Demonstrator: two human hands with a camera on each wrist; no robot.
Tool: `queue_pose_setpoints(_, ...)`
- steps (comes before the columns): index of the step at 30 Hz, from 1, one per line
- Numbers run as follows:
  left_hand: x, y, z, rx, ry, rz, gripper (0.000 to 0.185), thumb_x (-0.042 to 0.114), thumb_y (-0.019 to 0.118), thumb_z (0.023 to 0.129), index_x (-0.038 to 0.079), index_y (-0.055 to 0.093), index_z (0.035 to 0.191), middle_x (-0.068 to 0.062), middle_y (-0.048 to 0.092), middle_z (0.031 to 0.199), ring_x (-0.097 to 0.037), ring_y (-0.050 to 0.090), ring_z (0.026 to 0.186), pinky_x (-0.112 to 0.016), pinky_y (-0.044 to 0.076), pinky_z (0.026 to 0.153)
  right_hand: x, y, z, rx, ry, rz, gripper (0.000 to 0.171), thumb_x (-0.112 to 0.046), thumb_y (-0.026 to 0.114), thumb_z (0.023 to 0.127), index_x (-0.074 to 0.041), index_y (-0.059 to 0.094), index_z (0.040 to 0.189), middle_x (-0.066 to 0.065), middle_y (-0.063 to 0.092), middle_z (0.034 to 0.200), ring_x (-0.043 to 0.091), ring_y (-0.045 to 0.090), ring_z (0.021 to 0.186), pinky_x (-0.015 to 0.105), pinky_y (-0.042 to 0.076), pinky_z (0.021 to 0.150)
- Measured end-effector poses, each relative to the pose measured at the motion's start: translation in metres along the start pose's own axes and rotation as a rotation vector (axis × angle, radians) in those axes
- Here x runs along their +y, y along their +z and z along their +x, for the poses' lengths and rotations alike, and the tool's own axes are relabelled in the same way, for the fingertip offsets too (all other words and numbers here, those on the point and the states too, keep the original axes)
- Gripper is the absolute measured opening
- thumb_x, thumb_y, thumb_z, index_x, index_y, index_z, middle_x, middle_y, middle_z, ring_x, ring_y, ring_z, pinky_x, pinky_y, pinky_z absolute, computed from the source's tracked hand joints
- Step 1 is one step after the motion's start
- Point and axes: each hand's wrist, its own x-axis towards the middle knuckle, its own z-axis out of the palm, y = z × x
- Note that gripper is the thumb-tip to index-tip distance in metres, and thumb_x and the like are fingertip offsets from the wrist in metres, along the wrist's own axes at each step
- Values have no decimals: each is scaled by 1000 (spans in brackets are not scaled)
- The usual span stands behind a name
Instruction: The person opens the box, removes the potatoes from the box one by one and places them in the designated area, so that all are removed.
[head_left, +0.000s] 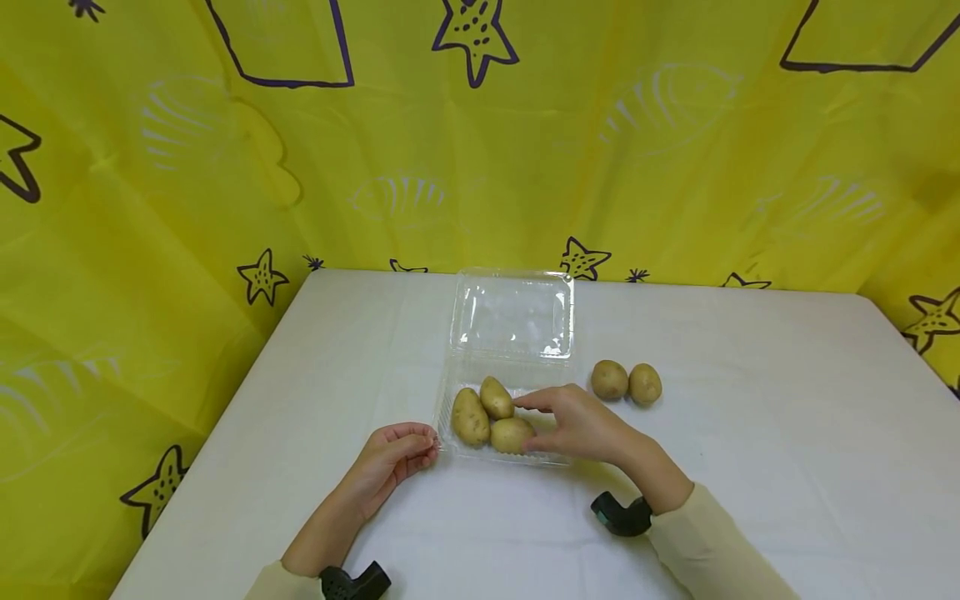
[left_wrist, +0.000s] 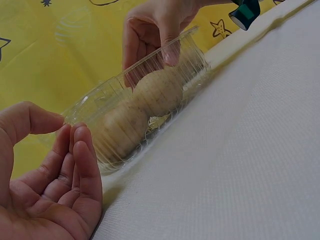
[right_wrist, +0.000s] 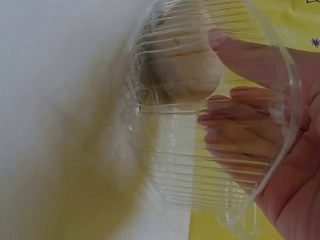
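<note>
A clear plastic clamshell container [head_left: 446,375] lies on the table with its lid folded back. Three potatoes sit in its base: a large one [head_left: 470,417] at the left, one behind [head_left: 497,397] and one in front [head_left: 511,436]. My left hand [head_left: 393,458] pinches the container's front left corner between thumb and fingertips. Over the base's right side is my right hand [head_left: 583,423], its fingers extended and its thumb at the front potato. In the right wrist view, the thumb tip is by a potato [right_wrist: 182,60], while the other fingers are loosely bent and grip nothing.
Two more potatoes, one left [head_left: 609,380] and one right [head_left: 645,384], rest side by side to the right of the container. A white cloth covers the table [head_left: 750,458]. Behind it hangs a yellow patterned curtain [head_left: 525,167].
</note>
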Motion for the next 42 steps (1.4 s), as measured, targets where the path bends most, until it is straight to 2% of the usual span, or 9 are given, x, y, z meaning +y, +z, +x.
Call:
queue_pose_setpoints(4, 0, 0, 1, -3, -4, -6, 10, -1, 53, 86, 3, 63, 85, -5, 62, 82, -11, 60, 75, -20, 49, 70, 1, 0, 1, -40, -5, -5, 47, -17, 78, 73, 1, 62, 114, 9, 63, 111, 24, 58, 103, 36, 47, 85)
queue_pose_setpoints(14, -1, 1, 1, 7, -14, -5, 10, -1, 53, 86, 3, 63, 85, -6, 62, 82, -11, 60, 75, -21, 49, 70, 1, 3, 5, -69, -47, -62, 42, -12, 79, 70, 1, 66, 107, 4, 66, 102, 14, 60, 93, 30, 49, 78)
queue_pose_setpoints(20, -1, 2, 2, 15, -19, -1, 10, 0, 53, 86, 3, 63, 85, -5, 62, 82, -11, 59, 74, -21, 49, 69, -2, 2, 9, -100, -47, -104, 42, -11, 80, 69, 0, 67, 107, 5, 66, 102, 13, 60, 92, 28, 48, 78)
queue_pose_setpoints(31, -1, 0, 1, 11, -9, 13, 11, 0, 52, 87, 4, 62, 84, -6, 61, 82, -11, 59, 75, -21, 49, 70, -2, 5, 15, -131, -23, -70, 42, -12, 78, 72, 2, 64, 110, 5, 65, 103, 7, 57, 85, 25, 48, 74)
queue_pose_setpoints(38, 0, 1, 1, 11, -13, 12, 10, 1, 53, 86, 4, 62, 85, -6, 61, 82, -11, 59, 75, -21, 49, 69, -2, 7, 15, -138, -18, -55, 41, -12, 76, 74, 3, 63, 110, 2, 65, 97, 8, 51, 73, 23, 45, 63)
queue_pose_setpoints(42, 0, 0, 0, 5, -9, 13, 11, 1, 52, 87, 4, 63, 85, -6, 61, 83, -11, 59, 75, -21, 49, 70, -2, 8, 14, -134, -46, -75, 40, -12, 75, 75, 4, 62, 110, 3, 64, 98, 8, 51, 76, 24, 44, 66)
